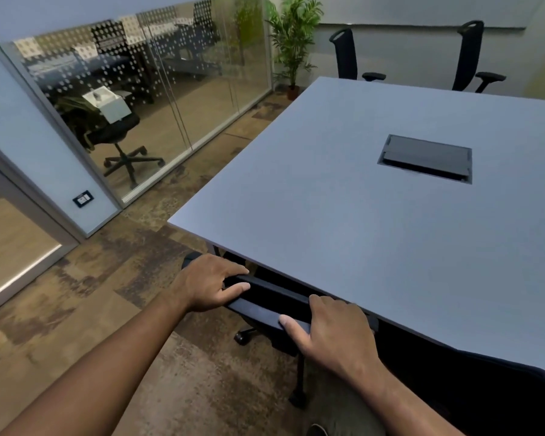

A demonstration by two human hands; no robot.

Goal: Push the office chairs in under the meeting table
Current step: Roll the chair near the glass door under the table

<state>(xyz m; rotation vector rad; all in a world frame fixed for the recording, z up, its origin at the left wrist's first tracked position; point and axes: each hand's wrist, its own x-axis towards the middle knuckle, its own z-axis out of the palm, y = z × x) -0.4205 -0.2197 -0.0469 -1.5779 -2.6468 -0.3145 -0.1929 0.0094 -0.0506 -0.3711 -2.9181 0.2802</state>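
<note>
Two hands, left hand [210, 283] and right hand [331, 330], clamped on top rail of office chair [265, 305], backrest at meeting table [343, 215] edge. Castored, probably easy-rolling; rigid rail, best hold.

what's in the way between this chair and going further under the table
Nothing visible. Both hands, left and right, grip the chair's top rail, already at the table edge. The space underneath is dark.

At upper left we see a dotted glass partition [145, 89], beside it at top centre a potted palm [293, 42] against a pale wall [406, 55], and mottled brown carpet [107, 294] across the lower left.
</note>
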